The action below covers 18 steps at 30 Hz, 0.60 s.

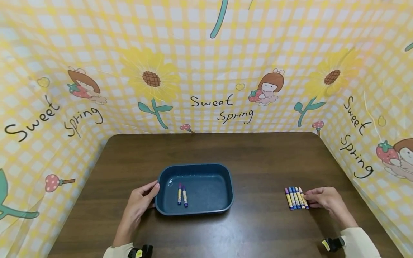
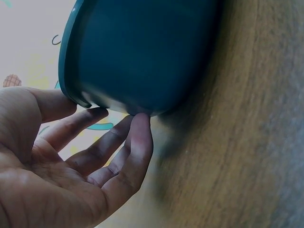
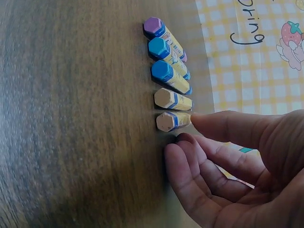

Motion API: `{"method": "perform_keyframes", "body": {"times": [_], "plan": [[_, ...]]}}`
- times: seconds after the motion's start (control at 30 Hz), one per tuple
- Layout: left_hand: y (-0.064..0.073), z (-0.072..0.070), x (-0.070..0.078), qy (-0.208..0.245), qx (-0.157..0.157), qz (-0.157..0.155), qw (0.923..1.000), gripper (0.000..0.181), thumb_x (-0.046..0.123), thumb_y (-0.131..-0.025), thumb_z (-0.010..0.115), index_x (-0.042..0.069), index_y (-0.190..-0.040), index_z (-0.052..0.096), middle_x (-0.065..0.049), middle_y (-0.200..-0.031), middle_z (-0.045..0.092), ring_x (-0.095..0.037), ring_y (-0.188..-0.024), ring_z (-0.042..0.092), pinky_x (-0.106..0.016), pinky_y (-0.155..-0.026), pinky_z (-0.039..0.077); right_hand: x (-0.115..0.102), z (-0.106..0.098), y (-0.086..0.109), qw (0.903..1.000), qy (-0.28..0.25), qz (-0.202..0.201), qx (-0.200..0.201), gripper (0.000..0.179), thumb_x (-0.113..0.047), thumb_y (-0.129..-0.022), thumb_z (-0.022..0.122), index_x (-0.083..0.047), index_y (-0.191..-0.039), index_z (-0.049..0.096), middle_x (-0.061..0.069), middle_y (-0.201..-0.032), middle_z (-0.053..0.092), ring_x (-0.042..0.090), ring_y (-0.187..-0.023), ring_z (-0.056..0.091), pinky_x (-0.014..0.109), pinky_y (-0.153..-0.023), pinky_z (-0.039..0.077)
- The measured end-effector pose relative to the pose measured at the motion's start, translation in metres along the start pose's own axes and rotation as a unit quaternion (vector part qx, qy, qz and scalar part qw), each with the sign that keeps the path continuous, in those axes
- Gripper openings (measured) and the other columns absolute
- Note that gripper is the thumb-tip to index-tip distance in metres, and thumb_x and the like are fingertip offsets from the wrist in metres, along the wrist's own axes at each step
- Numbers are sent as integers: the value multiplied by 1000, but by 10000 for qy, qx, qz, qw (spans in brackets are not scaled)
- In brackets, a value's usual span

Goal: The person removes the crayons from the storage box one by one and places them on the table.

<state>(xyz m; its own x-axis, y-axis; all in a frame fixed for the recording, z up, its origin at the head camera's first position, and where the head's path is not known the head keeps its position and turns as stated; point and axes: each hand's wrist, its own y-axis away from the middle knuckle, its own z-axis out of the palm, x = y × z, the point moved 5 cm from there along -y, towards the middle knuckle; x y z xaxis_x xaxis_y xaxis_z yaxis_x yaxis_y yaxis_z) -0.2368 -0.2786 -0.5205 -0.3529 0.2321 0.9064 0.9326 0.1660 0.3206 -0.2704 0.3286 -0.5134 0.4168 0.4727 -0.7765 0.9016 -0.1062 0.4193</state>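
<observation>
A dark blue rectangular tray stands on the table, with a pink-tipped crayon and a purple-tipped crayon lying inside. My left hand holds its left end, thumb at the rim and fingertips against the outer wall. To the right, several crayons in pale yellow wrappers lie side by side: purple, light blue, blue, cream and pale peach. My right hand pinches the pale peach crayon, thumb on its far part and curled fingers along its side.
The brown wooden table is enclosed at the back and sides by a yellow checked cloth with printed flowers and lettering. Bare wood lies between the tray and the crayon row. Black straps with devices are worn at both wrists.
</observation>
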Motion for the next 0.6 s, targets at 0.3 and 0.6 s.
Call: {"method": "perform_keyframes", "body": {"times": [0.3,0.6], "plan": [[0,0,1,-15,-35,-1,10000,54,37,-103,61,8,-148,53,-21,-147,53,-12,-99,64,-25,-74,60,-1,-4,1,9998,-8,-167,107,37,1,-91,69,26,-116,59,19,-95,76,13,-78,73,33,-72,62],[2,0,2,-81,-54,-49,9999,56,39,-102,61,8,-148,53,-22,-145,54,-13,-99,63,-25,-75,60,-6,-10,8,9968,-255,-594,471,43,-4,-95,67,25,-124,56,7,-97,78,6,-78,73,30,-75,62]]}}
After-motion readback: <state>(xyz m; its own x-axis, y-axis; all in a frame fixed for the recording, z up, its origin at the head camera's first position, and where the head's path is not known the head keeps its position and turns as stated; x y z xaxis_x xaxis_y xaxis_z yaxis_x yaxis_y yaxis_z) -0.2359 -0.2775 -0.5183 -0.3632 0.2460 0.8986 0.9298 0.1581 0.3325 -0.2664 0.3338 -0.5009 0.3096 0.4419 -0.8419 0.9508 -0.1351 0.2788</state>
